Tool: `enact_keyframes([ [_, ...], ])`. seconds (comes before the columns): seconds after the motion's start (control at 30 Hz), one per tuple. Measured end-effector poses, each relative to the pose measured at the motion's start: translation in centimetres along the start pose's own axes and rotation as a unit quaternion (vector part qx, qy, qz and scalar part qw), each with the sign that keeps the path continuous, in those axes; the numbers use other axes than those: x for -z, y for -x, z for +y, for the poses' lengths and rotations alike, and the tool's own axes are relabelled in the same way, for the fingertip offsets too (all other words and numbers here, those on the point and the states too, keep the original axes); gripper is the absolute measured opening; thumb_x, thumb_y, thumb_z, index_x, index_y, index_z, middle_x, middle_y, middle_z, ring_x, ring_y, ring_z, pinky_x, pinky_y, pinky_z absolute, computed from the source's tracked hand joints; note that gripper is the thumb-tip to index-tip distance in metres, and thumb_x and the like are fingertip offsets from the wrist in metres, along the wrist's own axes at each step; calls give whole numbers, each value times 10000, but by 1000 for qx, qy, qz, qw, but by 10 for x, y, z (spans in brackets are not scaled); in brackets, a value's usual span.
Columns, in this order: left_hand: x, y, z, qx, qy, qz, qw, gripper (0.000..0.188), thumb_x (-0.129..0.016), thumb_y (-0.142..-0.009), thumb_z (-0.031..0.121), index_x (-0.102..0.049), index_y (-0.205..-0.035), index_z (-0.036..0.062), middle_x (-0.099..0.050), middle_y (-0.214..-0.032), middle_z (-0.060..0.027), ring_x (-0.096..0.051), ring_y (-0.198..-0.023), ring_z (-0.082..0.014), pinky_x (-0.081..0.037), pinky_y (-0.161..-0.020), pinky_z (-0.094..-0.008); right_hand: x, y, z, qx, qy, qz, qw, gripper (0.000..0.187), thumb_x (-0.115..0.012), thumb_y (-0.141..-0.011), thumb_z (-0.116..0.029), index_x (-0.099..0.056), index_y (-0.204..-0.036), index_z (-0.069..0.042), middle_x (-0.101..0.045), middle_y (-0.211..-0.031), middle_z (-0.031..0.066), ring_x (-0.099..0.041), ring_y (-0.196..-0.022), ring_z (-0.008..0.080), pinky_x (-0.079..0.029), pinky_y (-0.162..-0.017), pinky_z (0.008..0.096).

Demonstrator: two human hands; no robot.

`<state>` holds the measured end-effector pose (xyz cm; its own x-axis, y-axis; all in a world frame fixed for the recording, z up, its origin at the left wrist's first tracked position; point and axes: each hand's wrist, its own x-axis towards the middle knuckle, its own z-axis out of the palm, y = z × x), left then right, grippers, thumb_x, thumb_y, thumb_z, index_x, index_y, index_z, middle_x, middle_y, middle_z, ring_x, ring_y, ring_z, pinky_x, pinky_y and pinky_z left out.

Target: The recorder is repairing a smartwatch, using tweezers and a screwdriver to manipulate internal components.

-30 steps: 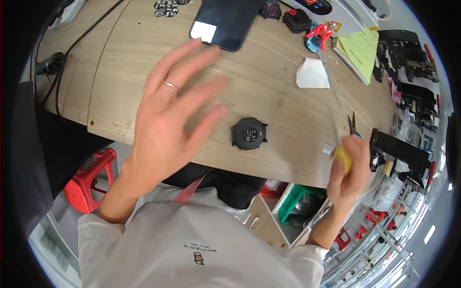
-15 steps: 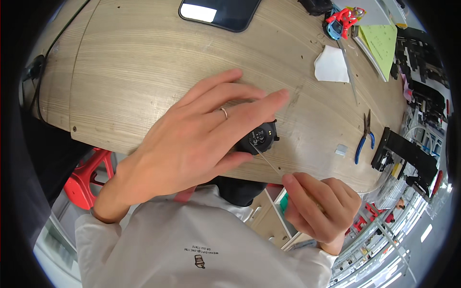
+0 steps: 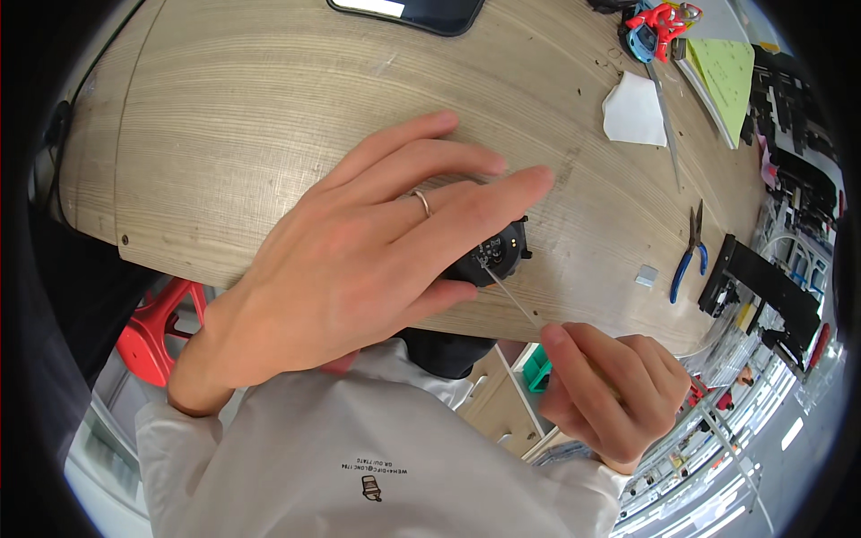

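The wood-grain table [image 3: 251, 134] is partly covered by the left hand [image 3: 350, 247], fingers spread; the right hand [image 3: 619, 390] is curled in a grip. Under the left fingers, near the front edge, a black smartwatch [image 3: 508, 255] is laid back-up, met by the gripped screwdriver [image 3: 514, 298].

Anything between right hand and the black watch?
Nothing visible but the thin metal tool the right hand holds, reaching over to the black watch. The left hand hides the watch's left part.

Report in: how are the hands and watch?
Left grip over black watch, hiding part of it. Right grip closed on thin tool, tip at watch's back. Pliers off right.
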<state>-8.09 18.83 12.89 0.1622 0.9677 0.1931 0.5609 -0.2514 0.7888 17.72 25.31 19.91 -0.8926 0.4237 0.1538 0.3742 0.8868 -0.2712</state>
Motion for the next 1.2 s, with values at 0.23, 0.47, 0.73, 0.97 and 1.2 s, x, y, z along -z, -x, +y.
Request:
enact_keyframes([
  [0.23,1,1,0,-2,-5,-1,1000,850,-897,-640,93,-640,-1448,32,-796,-1225,-27,-640,-1285,-285,-429,-1202,-561,3,-5,-1,6,1,-21,1000,314,-734,-732,-41,-845,-1024,-70,-760,-836,67,-596,-534,155,-417,-482,259],
  [0.47,-1,-2,1,7,0,1,1000,861,-895,-662,102,-613,-1472,19,-803,-1226,-57,-647,-1266,-292,-418,-1207,-562,25,-40,15,52,-35,-92,994,285,-809,-734,-93,-832,-1010,-26,-733,-807,91,-590,-531,151,-402,-473,251],
  [0.73,-5,2,-2,16,23,27,999,790,-901,-710,104,-618,-1442,11,-802,-1230,-59,-656,-1242,-301,-415,-1211,-561,16,-34,-4,162,73,-69,982,238,-800,-774,41,-797,-1007,85,-714,-798,112,-485,-517,123,-328,-453,254],
  [0.97,-9,2,0,11,20,45,999,785,-920,-679,76,-635,-1409,20,-795,-1234,-63,-672,-1207,-316,-422,-1209,-572,-28,8,-34,164,231,14,959,192,-712,-837,56,-796,-1005,100,-746,-790,117,-457,-512,100,-304,-453,204],
  [1.2,-13,4,0,6,9,51,999,794,-931,-615,23,-642,-1355,14,-766,-1280,-82,-670,-1206,-330,-434,-1197,-587,-59,29,-47,21,175,62,982,330,-670,-805,71,-771,-1115,122,-764,-873,177,-574,-542,145,-439,-461,234],
])
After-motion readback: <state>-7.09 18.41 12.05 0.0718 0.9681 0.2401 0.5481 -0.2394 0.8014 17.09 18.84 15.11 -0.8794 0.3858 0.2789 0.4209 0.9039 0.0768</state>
